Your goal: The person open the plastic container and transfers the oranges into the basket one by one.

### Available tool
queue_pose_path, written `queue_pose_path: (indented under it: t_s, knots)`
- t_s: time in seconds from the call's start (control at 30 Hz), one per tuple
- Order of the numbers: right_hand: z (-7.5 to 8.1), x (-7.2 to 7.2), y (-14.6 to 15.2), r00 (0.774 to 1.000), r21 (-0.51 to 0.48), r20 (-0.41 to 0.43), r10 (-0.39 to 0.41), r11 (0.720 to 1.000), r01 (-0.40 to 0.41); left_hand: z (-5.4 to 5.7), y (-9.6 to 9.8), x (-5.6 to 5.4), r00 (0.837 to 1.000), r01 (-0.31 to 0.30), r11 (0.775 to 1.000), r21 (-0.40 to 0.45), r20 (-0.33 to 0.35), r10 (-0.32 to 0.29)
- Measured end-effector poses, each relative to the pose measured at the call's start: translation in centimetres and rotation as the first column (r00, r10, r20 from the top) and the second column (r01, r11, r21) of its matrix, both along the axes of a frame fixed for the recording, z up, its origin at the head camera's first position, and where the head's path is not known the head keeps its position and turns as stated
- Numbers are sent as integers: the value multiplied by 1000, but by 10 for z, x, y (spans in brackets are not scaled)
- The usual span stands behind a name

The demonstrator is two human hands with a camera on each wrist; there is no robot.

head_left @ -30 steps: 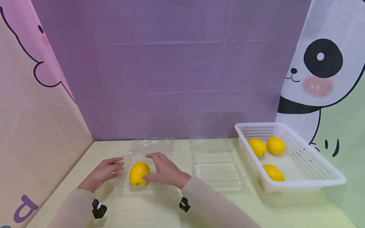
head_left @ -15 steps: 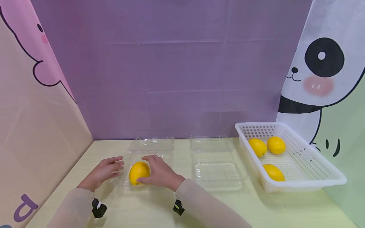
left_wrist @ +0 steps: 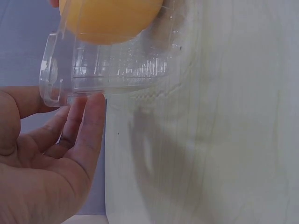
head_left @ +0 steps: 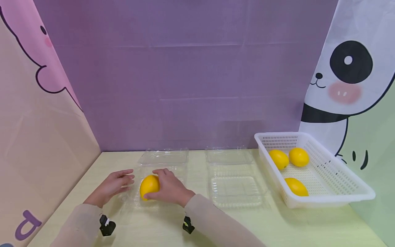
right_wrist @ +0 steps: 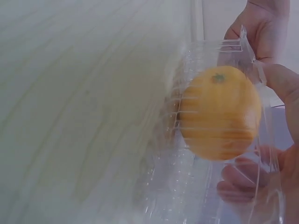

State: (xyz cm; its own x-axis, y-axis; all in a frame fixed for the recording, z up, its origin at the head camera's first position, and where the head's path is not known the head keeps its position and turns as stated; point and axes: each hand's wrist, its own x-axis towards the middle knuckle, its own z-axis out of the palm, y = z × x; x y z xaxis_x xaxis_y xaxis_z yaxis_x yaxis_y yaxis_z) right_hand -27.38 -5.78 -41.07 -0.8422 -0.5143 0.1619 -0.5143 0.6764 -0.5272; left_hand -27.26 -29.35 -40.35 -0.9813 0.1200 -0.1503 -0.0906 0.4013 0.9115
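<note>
My right hand [head_left: 169, 188] holds a yellow-orange citrus fruit [head_left: 148, 187], thumb at its near side and fingers behind. A green stem mark shows on the fruit [right_wrist: 222, 114] in the right wrist view, seen through clear plastic. It is inside the base of the left clear clamshell container [left_wrist: 119, 70], whose lid [head_left: 165, 157] is folded back. At that container's left side rests my left hand [head_left: 112, 185], its fingers loosely bent and fingertips right at the rim. In the left wrist view, nothing lies in the left palm [left_wrist: 46, 186].
A second clear clamshell container [head_left: 236, 187] lies with its lid back to the right. Further right, a white perforated basket [head_left: 336, 198] holds 3 more such fruits, one of them a near fruit [head_left: 296, 187]. A purple backdrop [head_left: 185, 85] closes off the table's rear.
My right hand has slid left and closed further round the fruit, covering more of its right side. The fruit has barely shifted, and the left hand stays put.
</note>
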Motion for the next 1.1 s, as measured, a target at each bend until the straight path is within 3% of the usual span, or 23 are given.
queue_pose_path:
  t_s: [0.63,1.1]
  knots:
    - [-10,-5,-11,996,36,51,-72,997,70,-2,0,0,1000,-3,1000,-1,-16,3]
    - [-7,-6,-14,989,38,123,-82,996,78,-1,1,0,1000,-13,1000,-10,-7,13]
